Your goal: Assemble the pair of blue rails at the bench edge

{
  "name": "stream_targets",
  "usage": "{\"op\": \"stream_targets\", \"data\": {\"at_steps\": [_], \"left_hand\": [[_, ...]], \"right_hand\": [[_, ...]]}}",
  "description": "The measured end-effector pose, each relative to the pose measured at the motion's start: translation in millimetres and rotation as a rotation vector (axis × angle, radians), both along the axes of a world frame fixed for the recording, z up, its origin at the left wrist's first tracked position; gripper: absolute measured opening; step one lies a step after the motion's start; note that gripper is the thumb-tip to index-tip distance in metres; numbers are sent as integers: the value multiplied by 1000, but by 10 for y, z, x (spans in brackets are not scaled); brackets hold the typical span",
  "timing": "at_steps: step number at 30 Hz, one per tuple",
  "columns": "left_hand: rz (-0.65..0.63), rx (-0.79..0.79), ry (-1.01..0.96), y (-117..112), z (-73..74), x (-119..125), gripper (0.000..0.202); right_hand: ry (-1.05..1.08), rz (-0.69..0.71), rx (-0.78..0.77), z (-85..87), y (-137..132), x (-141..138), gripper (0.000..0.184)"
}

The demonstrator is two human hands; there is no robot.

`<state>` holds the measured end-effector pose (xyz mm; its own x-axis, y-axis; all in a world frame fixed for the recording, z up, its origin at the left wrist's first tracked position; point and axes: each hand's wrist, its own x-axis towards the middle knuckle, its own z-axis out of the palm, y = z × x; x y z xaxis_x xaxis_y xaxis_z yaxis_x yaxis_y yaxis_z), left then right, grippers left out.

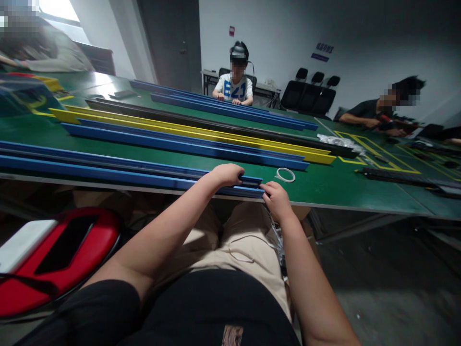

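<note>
A long blue channel (144,178) lies along the near edge of the table, running out of view to the left. My left hand (227,174) is closed over it close to its right end, fingers curled down into the groove. At that end, my right hand (277,198) is pinched, its thumb and fingertips touching the channel's tip. Whatever sits between those fingertips is too small to make out. Just beyond my right hand lies a coil of white cord (285,175).
Further back on the green table (324,185) lie another blue channel (180,146), a yellow channel (201,132) and a black one (223,126). A person (236,81) sits opposite, another (392,108) at right. A red stool (104,230) carrying a phone stands at my left.
</note>
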<state>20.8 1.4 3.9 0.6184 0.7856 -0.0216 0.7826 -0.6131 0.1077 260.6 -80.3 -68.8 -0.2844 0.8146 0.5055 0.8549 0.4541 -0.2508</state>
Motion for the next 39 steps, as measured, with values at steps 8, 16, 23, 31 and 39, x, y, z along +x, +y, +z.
{"op": "stream_targets", "data": {"at_steps": [8,16,23,31,39], "left_hand": [[-27,0,8,22,-16,-4,32],[-38,4,7,43,-35,3,30],[-27,-12,11,47,-25,0,33],[-35,0,3,54,-51,-5,32],[-27,-7,8,45,-33,1,32]], "right_hand": [[-100,-70,49,-12,-80,-66,36],[-100,-94,11,-13,-26,-61,37],[-115,-118,0,-10,-17,-64,34],[-71,-122,39,-43,-39,-39,35],[-125,-147,5,-14,-22,-79,34]]}}
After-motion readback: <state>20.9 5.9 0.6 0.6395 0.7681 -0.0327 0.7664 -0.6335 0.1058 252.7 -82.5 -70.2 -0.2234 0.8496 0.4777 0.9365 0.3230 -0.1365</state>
